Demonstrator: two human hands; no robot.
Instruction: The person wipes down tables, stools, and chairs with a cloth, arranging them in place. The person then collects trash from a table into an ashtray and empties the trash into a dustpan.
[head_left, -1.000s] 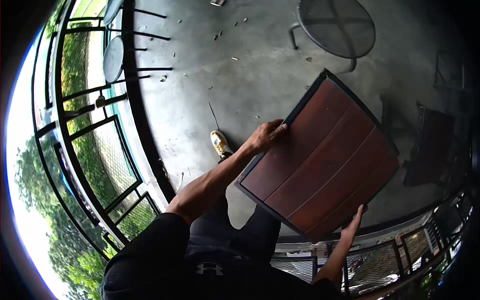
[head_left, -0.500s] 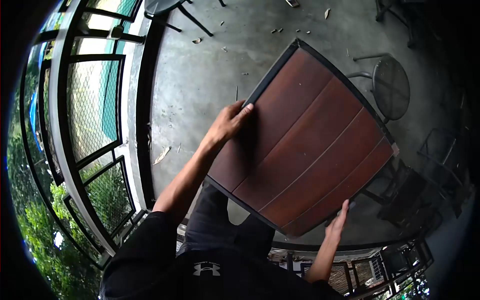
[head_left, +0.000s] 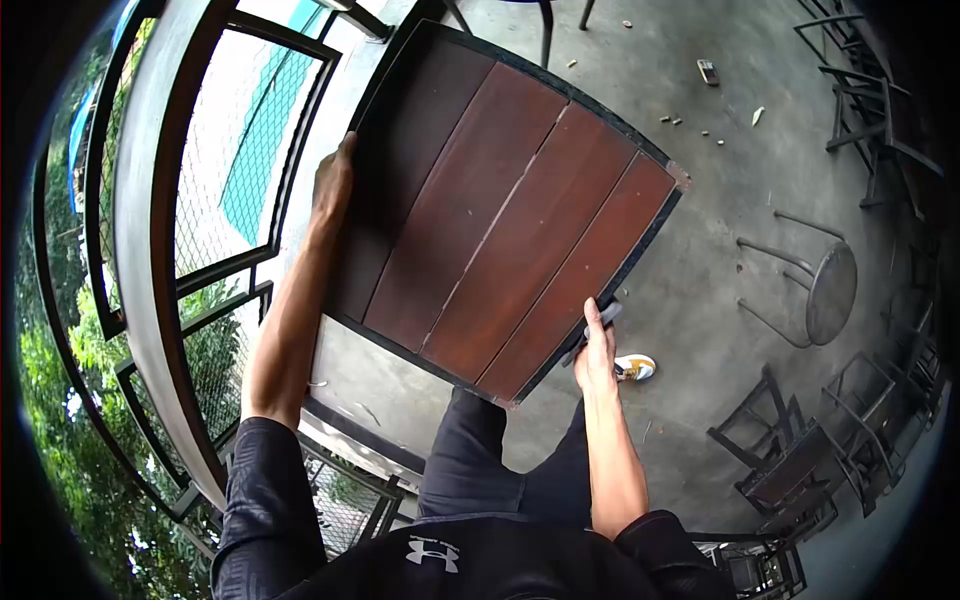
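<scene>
A square panel point(head_left: 500, 210) of reddish-brown boards with a black metal rim is held up in front of my body. My left hand point(head_left: 334, 185) grips its left edge, the fingers wrapped behind and mostly hidden. At the lower right edge, my right hand point(head_left: 597, 350) holds the rim with its thumb pointing up along it. A small grey item point(head_left: 612, 318) shows beside that thumb; what it is cannot be made out. The panel's underside is hidden from view.
A mesh railing point(head_left: 150, 250) runs along the left. On the concrete floor point(head_left: 700, 250), a round stool point(head_left: 832, 295) lies tipped over at the right. Folded dark chairs point(head_left: 770, 440) are at the lower right. Small debris and a small box point(head_left: 708, 72) lie beyond the panel.
The panel has moved left and up in view, nearer the railing, with both hands still on it. The view has turned, showing more chairs at the right and a shoe by my right hand.
</scene>
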